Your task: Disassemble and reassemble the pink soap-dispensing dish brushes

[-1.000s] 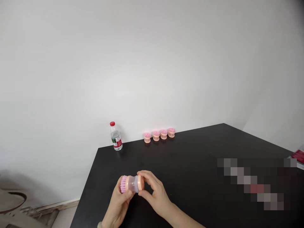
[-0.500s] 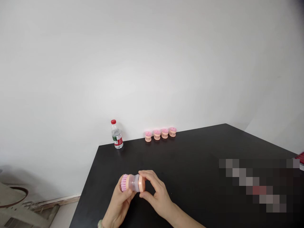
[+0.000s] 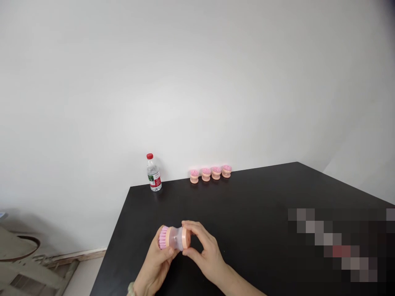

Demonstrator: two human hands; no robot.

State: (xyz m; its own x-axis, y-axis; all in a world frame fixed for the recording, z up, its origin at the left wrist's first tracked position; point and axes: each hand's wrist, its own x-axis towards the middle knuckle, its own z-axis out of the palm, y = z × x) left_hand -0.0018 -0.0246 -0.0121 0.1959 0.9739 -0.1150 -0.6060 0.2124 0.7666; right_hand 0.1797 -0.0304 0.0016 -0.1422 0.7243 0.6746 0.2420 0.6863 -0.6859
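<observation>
A scrubbing brush (image 3: pixel 175 238) with pink bristles, a clear waisted body and a peach-coloured end cap lies sideways between my hands, above the black table (image 3: pixel 247 213). My left hand (image 3: pixel 157 257) is wrapped round the bristle end, its thumb against the clear body. Thumb and fingers of my right hand (image 3: pixel 205 250) grip the peach cap at the other end. The palm side of my left hand is hidden behind the brush.
Several similar pink brushes (image 3: pixel 206 174) stand bristles up in a row against the wall (image 3: pixel 197 90). To their left is a water bottle (image 3: pixel 154 177) with a red cap. A pale machine or stand (image 3: pixel 27 263) sits beyond the left edge. An area at right is pixelated.
The view has shifted slightly, so the bottle and brushes sit a little further right. Both hands keep hold of the brush, almost unmoved.
</observation>
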